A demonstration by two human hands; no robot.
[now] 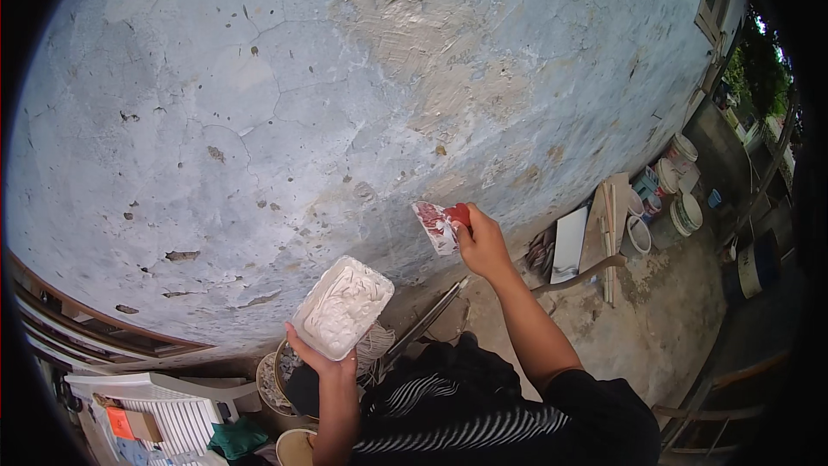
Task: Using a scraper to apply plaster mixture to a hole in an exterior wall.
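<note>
Right hand (483, 246) gripping red-handled putty knife (438, 224); left hand (321, 361) gripping putty-caked rectangular tray (343, 306); cracked wall (259, 103).

A wall (328, 103) fills the upper and middle of the view, with the ground (664, 311) running along its foot at the lower right. The right hand (483, 246) holds a scraper (438, 224) up against the wall; below and to its left, the left hand (323, 362) carries a tray of filler (342, 306) from underneath. Buckets (677, 190) stand in a cluster at the wall's base on the far right, with boards (604, 229) and a flat panel (569, 244) leaning just left of them. A slatted crate (172, 414) sits at the lower left, a bucket (274, 384) between it and the left forearm
</note>
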